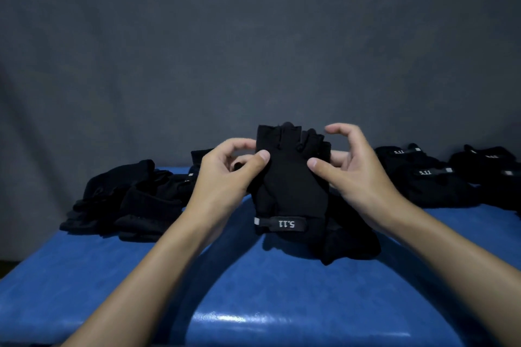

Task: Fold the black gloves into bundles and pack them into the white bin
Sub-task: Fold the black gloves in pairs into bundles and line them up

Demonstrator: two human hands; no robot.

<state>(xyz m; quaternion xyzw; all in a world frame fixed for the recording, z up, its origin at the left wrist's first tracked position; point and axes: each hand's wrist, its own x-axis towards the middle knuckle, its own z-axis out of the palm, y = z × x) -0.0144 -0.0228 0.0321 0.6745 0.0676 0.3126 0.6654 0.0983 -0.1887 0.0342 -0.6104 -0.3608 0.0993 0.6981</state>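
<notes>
I hold glove (291,177) upright at centre, cuff on blue table (253,290). Left hand (225,169) and right hand (355,169) pinch its edges, thumbs in front. Should align layers before folding. Loose gloves (127,200) at 9 o'clock; bin unseen.

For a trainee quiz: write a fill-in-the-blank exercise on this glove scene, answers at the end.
1. The left hand and the right hand pinch one black glove above a table whose cover is ____.
2. The strap of the glove is printed ____.
3. The glove's finger ends point ____, with the strap lowest.
4. More gloves lie in a left heap and a right heap, on ____ sides of it.
Missing words: blue; 5.11; up; both.
</notes>
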